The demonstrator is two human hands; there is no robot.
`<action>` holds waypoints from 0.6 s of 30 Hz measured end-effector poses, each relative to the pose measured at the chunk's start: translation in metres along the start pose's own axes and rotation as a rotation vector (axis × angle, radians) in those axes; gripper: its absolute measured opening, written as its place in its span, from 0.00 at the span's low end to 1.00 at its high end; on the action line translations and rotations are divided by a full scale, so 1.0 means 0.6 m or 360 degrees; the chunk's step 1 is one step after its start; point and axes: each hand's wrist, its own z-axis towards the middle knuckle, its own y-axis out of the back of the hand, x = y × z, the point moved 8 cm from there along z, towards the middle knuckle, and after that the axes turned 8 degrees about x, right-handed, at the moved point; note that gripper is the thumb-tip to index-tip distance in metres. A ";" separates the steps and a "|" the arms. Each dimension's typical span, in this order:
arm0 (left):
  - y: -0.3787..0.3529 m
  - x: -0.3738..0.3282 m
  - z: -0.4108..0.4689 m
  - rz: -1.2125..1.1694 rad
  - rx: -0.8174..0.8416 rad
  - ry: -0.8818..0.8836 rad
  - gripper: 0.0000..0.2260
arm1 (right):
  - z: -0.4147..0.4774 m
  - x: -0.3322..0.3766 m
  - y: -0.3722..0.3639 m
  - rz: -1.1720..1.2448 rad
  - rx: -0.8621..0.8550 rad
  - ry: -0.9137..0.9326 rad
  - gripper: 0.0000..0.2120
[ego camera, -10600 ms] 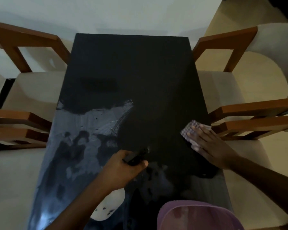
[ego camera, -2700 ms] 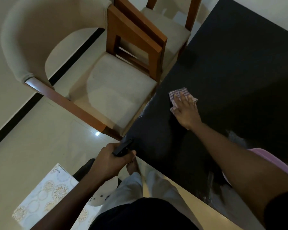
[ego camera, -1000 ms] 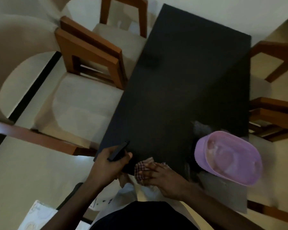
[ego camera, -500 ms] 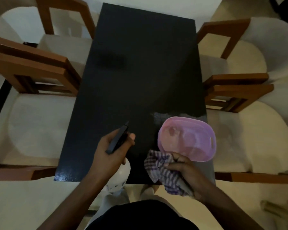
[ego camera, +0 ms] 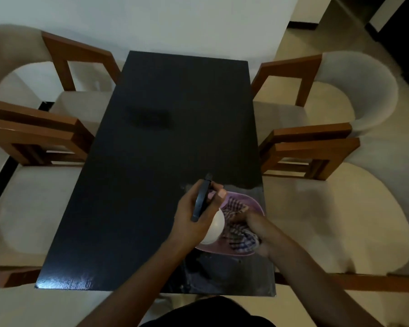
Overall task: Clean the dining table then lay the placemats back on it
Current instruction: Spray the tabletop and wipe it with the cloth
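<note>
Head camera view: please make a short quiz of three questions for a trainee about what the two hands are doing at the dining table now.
1. True or false: the right hand presses the checked cloth down in the pink basin.
2. Which thing does the left hand hold? A) a placemat B) a white spray bottle with a dark trigger C) a plate
3. Fill in: the basin stands near the table's ____ edge, close to the person.

Key: 1 true; 2 B; 3 right.
</note>
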 end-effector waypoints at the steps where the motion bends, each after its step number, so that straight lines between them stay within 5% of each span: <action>1: -0.007 0.015 0.007 0.0037 0.0015 -0.0006 0.05 | 0.018 -0.007 0.000 -0.0040 -0.0051 -0.0033 0.15; 5: -0.024 0.070 0.023 0.0141 0.0041 0.0082 0.10 | 0.078 -0.038 0.015 0.0019 -0.0268 -0.0110 0.20; 11: -0.019 0.122 0.030 0.0269 0.0086 0.0114 0.13 | 0.074 -0.018 0.034 -0.0121 -0.0441 0.0077 0.08; 15: -0.024 0.128 0.033 0.0386 0.0127 0.0041 0.14 | 0.050 0.009 0.044 -0.0403 -0.0354 0.0261 0.13; 18: -0.019 0.136 0.033 0.0583 0.0209 0.0084 0.25 | 0.024 0.019 0.071 -0.0644 -0.0260 0.0493 0.17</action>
